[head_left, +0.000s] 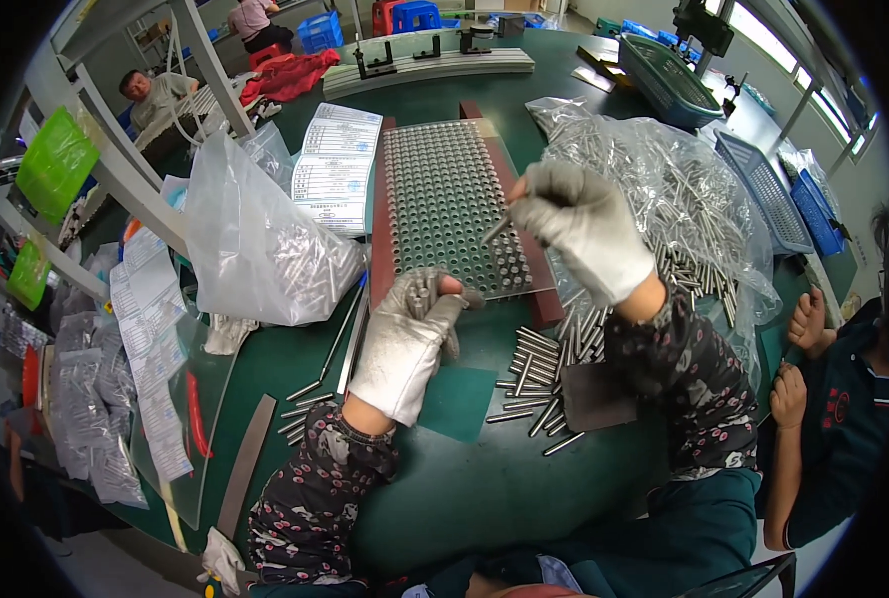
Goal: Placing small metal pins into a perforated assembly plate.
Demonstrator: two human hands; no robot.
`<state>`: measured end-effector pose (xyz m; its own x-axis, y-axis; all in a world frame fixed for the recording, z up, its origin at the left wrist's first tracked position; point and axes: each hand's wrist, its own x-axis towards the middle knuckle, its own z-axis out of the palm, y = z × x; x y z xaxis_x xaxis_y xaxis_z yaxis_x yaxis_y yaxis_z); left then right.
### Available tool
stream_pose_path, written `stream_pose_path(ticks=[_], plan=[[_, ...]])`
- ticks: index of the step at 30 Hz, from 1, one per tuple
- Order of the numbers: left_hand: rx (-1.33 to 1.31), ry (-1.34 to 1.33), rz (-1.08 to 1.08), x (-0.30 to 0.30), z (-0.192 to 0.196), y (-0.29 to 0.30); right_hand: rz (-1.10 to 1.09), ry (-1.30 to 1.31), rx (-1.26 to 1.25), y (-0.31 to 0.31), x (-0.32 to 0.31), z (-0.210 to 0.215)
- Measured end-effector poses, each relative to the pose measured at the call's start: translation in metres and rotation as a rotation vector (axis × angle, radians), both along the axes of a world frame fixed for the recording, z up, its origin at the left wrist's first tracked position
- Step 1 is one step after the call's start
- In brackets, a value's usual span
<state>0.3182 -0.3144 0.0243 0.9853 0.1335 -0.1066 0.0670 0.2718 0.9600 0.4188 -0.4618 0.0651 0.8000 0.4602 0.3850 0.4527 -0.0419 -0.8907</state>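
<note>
A clear perforated plate [444, 214] with rows of round holes lies across two reddish-brown bars in front of me. Metal pins stand in many holes along its far, left and right sides. My left hand [409, 334], in a white glove with bare fingertips showing, is closed round several short metal pins [421, 296] at the plate's near left corner. Above the plate's right side, my gloved right hand [586, 224] pinches one metal pin [497, 230], held tilted over the holes. Loose metal pins [539, 374] are heaped on the green table below my right hand.
A plastic bag spilling metal pins [664, 179] lies at right, beside a blue basket [763, 189]. At left stand a white bag of pins [255, 239] and printed sheets [335, 164]. A steel strip [247, 463] lies near my left forearm. Another person's hands [798, 359] are at the right edge.
</note>
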Motion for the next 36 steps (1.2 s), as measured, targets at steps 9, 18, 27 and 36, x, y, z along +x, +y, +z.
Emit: stream_pose_path(ticks=[9, 18, 27, 36], plan=[[0.030, -0.020, 0.031, 0.002, -0.021, 0.004, -0.285, -0.208, -0.476, -0.006, 0.056, -0.051], [0.024, 0.021, 0.018, 0.000, -0.018, 0.007, -0.142, -0.566, -0.619, -0.004, 0.048, -0.043], [0.023, -0.002, 0.006, 0.001, -0.022, 0.006, -0.102, -0.410, -0.652, -0.005, 0.058, -0.043], [0.017, -0.028, -0.008, 0.000, -0.021, 0.005, -0.110, -0.449, -0.634, -0.001, 0.055, -0.044]])
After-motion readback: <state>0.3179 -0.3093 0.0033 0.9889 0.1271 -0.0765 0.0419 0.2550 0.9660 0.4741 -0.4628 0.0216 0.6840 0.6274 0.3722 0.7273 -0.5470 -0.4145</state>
